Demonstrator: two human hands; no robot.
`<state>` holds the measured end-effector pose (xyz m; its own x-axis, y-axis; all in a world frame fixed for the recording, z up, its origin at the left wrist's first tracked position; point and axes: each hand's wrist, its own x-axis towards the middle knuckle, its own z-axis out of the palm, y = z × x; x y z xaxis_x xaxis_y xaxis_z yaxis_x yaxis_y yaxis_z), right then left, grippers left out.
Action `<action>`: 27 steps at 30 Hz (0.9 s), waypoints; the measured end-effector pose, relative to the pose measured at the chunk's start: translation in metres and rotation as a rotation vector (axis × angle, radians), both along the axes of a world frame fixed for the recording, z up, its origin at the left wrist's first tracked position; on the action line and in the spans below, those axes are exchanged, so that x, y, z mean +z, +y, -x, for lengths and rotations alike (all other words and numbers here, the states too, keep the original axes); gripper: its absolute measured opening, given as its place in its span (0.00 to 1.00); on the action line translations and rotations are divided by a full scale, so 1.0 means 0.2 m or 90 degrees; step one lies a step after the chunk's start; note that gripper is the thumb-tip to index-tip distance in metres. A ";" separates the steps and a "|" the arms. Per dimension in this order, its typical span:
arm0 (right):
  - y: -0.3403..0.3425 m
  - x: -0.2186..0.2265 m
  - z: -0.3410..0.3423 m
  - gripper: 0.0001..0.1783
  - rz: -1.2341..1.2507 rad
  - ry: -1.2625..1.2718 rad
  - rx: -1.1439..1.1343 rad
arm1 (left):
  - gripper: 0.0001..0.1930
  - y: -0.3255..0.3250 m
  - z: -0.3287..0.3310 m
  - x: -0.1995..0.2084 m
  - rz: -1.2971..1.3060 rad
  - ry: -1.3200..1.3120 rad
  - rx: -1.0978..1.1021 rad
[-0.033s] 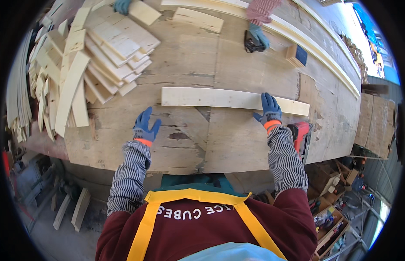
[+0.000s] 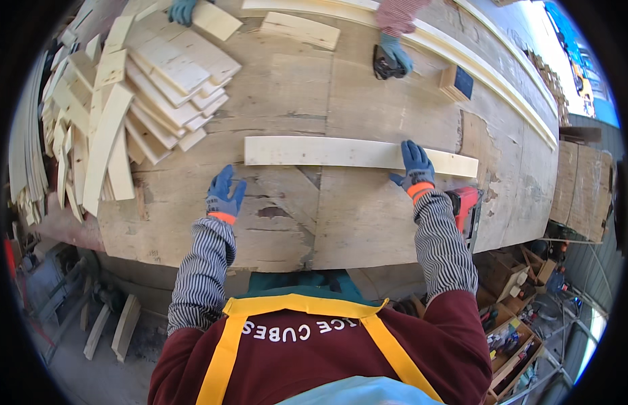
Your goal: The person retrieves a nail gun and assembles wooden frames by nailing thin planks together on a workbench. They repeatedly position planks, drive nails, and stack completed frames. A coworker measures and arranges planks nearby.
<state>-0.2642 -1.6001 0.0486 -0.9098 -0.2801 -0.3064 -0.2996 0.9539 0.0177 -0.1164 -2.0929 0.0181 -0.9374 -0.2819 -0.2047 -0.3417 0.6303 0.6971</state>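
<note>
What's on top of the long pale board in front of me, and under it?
Your gloved right hand is over the right part of the board, hiding that patch. Wooden tabletop shows around it; what's directly underneath is covered.

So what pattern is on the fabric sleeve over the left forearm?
Dark-and-white stripes on the fabric sleeve, clearest in the head view.

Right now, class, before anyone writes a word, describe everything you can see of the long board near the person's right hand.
The board is a long, narrow strip of pale wood with a few small dark specks and square-looking ends. It lies flat, running crosswise on the worktable; its slight bend may come from the lens. The gloved right hand overlaps it toward its right end, fingers apparently resting on it. The left hand does not touch it.
</note>
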 end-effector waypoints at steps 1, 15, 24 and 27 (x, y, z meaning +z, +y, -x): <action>0.01 0.00 0.03 0.59 0.004 -0.030 0.002 | 0.31 0.05 0.06 -0.02 -0.032 -0.024 0.046; 0.29 -0.05 0.28 0.49 0.131 -0.093 0.169 | 0.21 0.24 0.15 -0.56 -0.083 0.139 0.100; 0.59 0.04 0.31 0.57 -0.012 -0.205 0.013 | 0.29 0.90 0.31 -0.11 0.034 -0.074 0.023; 0.64 -0.02 0.31 0.59 -0.008 -0.187 0.048 | 0.31 0.84 0.26 -0.11 -0.020 -0.077 0.005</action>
